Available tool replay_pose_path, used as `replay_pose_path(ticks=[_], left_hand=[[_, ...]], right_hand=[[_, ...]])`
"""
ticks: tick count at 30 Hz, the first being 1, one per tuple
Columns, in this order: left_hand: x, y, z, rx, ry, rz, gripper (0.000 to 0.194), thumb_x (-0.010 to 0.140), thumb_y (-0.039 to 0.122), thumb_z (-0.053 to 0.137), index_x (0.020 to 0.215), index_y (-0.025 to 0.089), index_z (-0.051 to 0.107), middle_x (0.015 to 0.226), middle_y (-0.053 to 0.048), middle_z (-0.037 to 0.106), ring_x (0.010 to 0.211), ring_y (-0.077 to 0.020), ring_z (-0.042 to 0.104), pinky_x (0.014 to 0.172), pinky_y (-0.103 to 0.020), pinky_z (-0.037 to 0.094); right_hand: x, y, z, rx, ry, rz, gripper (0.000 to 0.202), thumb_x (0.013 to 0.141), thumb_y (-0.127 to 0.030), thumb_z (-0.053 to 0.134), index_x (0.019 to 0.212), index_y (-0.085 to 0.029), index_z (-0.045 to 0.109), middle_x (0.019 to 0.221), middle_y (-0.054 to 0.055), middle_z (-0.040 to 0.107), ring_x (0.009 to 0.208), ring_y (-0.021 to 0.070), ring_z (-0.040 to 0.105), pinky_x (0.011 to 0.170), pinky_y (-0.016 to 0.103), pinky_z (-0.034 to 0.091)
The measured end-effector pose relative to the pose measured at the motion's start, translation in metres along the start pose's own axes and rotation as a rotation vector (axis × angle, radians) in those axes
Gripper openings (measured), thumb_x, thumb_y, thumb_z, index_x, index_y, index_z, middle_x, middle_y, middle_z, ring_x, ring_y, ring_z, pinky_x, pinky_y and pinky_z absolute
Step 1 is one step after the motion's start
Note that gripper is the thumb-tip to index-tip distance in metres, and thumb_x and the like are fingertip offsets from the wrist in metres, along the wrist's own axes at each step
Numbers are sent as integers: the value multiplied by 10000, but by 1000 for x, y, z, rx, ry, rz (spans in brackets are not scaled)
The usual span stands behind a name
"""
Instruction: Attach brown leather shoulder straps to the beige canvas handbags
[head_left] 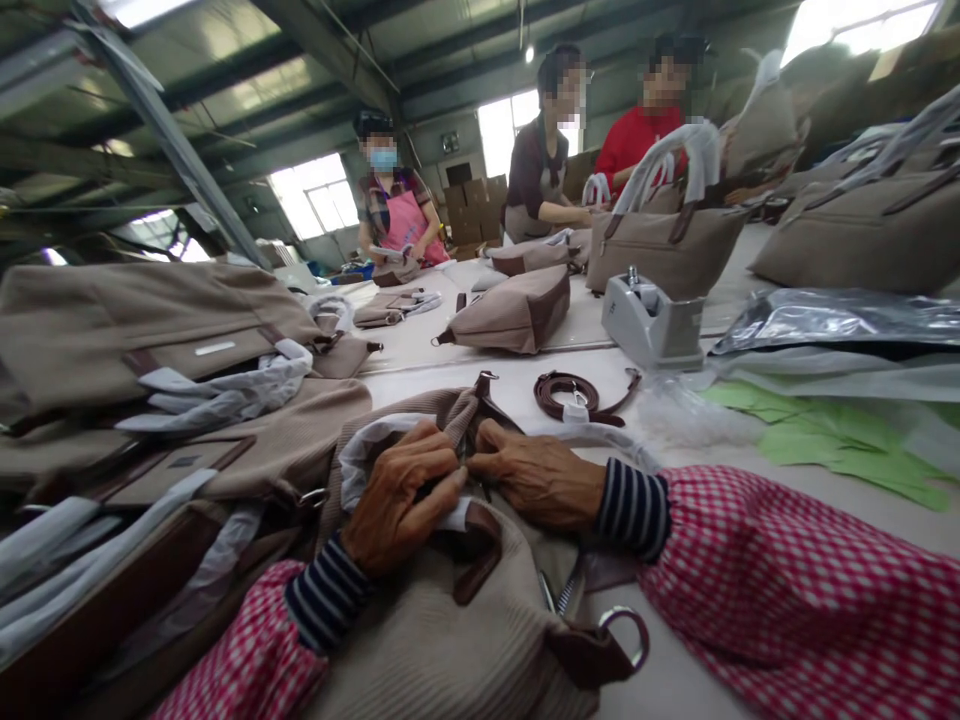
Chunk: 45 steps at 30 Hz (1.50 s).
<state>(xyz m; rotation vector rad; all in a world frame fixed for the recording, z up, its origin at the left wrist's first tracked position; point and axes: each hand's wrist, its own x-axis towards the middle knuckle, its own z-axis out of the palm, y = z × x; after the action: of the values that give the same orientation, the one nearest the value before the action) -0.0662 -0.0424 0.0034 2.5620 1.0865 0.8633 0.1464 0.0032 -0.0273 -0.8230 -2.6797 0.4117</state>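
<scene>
A beige ribbed bag (450, 640) with brown trim and a metal ring lies in front of me, its zip partly parted near the ring. My left hand (405, 495) is closed over the bag's top edge, beside a handle (367, 445) wrapped in white paper. Opposite it, my right hand (536, 475) has its fingers bent and pressed at the bag's opening, almost touching the left fingertips. What the fingertips pinch is too small to make out, but both hands are on the opening's edge.
Beige bags (150, 335) are piled at the left. Beyond my hands lie a coiled brown strap (574, 395), a grey dispenser (652, 325) and another bag (514, 310). Green sheets (832, 430) and clear plastic are at the right. Several people stand across the table (420, 365).
</scene>
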Motion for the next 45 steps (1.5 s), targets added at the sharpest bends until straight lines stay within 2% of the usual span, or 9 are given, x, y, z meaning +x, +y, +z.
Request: replay_pose_path(ticks=[5, 10, 17, 21, 28, 31, 34, 39, 45], left_hand=[[3, 7, 0, -7, 13, -19, 372, 984, 213, 471, 631, 190, 356, 658, 17, 426, 699, -162, 416, 756, -363, 333], [-3, 24, -1, -75, -40, -20, 387, 972, 221, 469, 615, 190, 324, 630, 38, 391, 628, -136, 390, 807, -372, 355], [-7, 31, 3, 121, -64, -1, 408, 1029, 258, 442, 629, 189, 399, 656, 20, 478, 674, -155, 442, 811, -376, 387], [0, 31, -7, 467, -74, 99, 271, 1048, 277, 468, 869, 183, 648, 1027, -58, 691, 1106, -271, 546, 928, -440, 390], [20, 30, -13, 747, -214, -43, 88, 956, 215, 596, 1019, 174, 641, 1000, -96, 695, 999, -299, 609, 769, -423, 458], [18, 32, -2, 773, -130, 20, 177, 945, 127, 570, 1097, 182, 641, 1306, -138, 659, 1252, -356, 539, 892, -496, 463], [12, 24, 7, 683, -75, 61, 227, 962, 75, 507, 1078, 186, 666, 1536, -118, 518, 1469, -367, 366, 1032, -565, 412], [11, -5, 8, 275, -143, -104, 197, 949, 122, 534, 1012, 195, 705, 1191, -86, 693, 1132, -236, 651, 964, -376, 518], [11, -18, 12, 119, -8, -237, 503, 855, 164, 600, 1354, 201, 540, 1116, -92, 649, 1088, -282, 631, 1011, -465, 492]], right_hand=[[0, 4, -4, 299, 79, 81, 407, 790, -5, 552, 1138, -148, 707, 1063, 67, 639, 965, 189, 593, 850, 302, 451], [-23, -14, -8, 517, 134, 168, 199, 804, -142, 693, 1003, -132, 699, 852, 19, 680, 796, 171, 602, 721, 273, 441], [-31, -32, -5, 156, 105, 148, 117, 823, -195, 743, 894, -134, 672, 884, 43, 671, 795, 170, 565, 700, 280, 359], [-23, -31, -7, 121, 19, 102, 51, 884, -175, 695, 851, -137, 692, 852, 41, 681, 772, 158, 577, 687, 267, 358], [-28, -32, 4, -143, 63, 5, 187, 1013, -251, 554, 925, -132, 667, 915, 85, 668, 708, 166, 567, 621, 294, 362], [-28, -31, 11, -239, 122, -39, 129, 1009, -168, 516, 985, -128, 637, 964, 104, 663, 788, 200, 598, 649, 307, 419], [-22, -31, 11, -320, 106, -52, 136, 1010, -108, 485, 1051, -101, 614, 1020, 135, 667, 864, 229, 626, 683, 324, 466], [-3, -27, -4, -424, -8, -52, 169, 1055, -140, 428, 1028, -110, 592, 956, 125, 676, 800, 224, 649, 624, 316, 469], [23, -8, -4, -448, 73, -67, 234, 1086, -161, 366, 1198, -91, 559, 1098, 182, 677, 947, 247, 680, 682, 324, 521]])
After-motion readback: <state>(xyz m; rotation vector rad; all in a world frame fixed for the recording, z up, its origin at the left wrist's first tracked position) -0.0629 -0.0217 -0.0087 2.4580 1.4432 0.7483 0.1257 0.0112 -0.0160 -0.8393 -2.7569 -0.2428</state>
